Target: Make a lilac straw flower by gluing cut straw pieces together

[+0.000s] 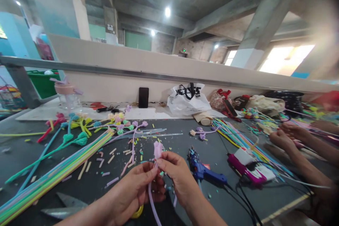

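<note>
A lilac flower piece made of bundled pipe-cleaner lengths stands upright at the centre, with a long lilac stem hanging below. My left hand pinches the stem just under the bundle. From the right, my right hand closes its thumb and fingers on the base of the bundle. Both hands touch there. Scissors lie partly under my left forearm, their blades showing at the left and a yellow handle beside my left hand.
A blue glue gun and a magenta power strip with cables lie right. Long coloured stems and finished flowers cover the left. Behind stand a phone and white bag. Another person's hands work far right.
</note>
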A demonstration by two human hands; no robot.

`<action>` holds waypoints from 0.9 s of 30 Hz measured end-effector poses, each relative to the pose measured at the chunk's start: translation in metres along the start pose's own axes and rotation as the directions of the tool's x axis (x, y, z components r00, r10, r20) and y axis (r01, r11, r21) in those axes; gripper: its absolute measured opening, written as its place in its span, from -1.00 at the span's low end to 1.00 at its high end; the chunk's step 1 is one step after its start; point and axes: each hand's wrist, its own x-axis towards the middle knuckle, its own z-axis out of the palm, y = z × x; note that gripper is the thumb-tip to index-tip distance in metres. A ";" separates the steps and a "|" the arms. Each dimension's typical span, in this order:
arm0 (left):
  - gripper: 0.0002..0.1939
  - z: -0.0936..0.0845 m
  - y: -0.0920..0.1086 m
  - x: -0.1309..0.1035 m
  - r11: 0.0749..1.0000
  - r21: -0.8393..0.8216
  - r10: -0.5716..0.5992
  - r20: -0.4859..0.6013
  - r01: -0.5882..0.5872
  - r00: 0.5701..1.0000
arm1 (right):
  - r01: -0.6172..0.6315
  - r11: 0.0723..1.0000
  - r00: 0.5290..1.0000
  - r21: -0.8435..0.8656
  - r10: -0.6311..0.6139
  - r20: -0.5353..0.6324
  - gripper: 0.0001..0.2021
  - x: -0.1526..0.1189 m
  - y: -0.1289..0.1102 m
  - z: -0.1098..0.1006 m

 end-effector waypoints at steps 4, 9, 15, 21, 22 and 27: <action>-0.82 -0.003 0.003 0.008 0.994 0.082 0.071 -0.029 -0.068 0.997 | 0.013 1.000 1.000 -0.010 -0.013 -0.026 -0.80 0.001 -0.005 -0.013; -0.74 0.011 0.017 0.020 0.972 0.230 0.091 -0.149 -0.055 0.985 | 0.045 0.992 0.998 0.118 -0.039 -0.056 -0.77 -0.004 -0.002 -0.028; -0.45 0.029 0.033 0.043 0.896 0.409 0.131 0.126 -0.172 0.983 | 0.052 0.979 0.997 0.195 -0.039 -0.072 -0.73 -0.004 0.014 -0.041; -0.51 0.018 0.030 0.053 0.852 0.490 0.093 0.208 -0.186 0.974 | 0.003 0.990 0.999 0.144 0.004 -0.052 -0.65 0.001 0.021 -0.055; -0.54 0.016 0.030 0.052 0.850 0.493 0.092 0.205 -0.184 0.974 | -0.008 0.989 0.999 0.146 0.015 -0.046 -0.65 0.001 0.021 -0.055; -0.62 0.010 0.035 0.046 0.876 0.453 0.068 0.223 -0.165 0.972 | -0.108 0.977 0.994 0.186 0.101 0.047 -0.69 -0.012 0.011 -0.046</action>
